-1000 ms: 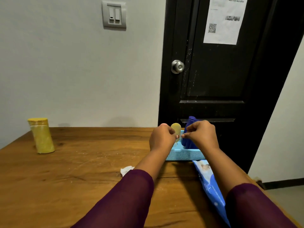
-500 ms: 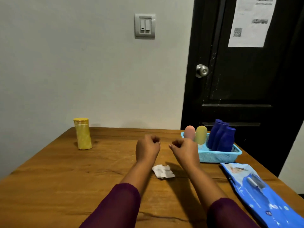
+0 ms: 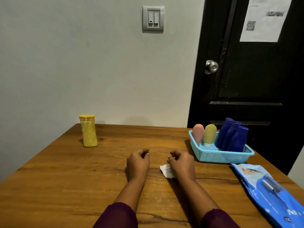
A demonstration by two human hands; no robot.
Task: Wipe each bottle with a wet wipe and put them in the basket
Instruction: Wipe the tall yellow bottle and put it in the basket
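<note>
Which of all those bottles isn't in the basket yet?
The yellow bottle standing upright alone at the table's far left. The pink one, the yellow-green one and the blue bottles are all in the basket.

A home room: wooden table (image 3: 65, 186) against a plain wall, light switch (image 3: 153, 18), black door (image 3: 256, 79) with knob (image 3: 211, 66).

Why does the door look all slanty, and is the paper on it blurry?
Head view: the wide-angle lens bends edges, so the black door leans; the paper is too soft to read; the yellow bottle also tilts; dim, even light leaves soft shadows under each hand.
</note>
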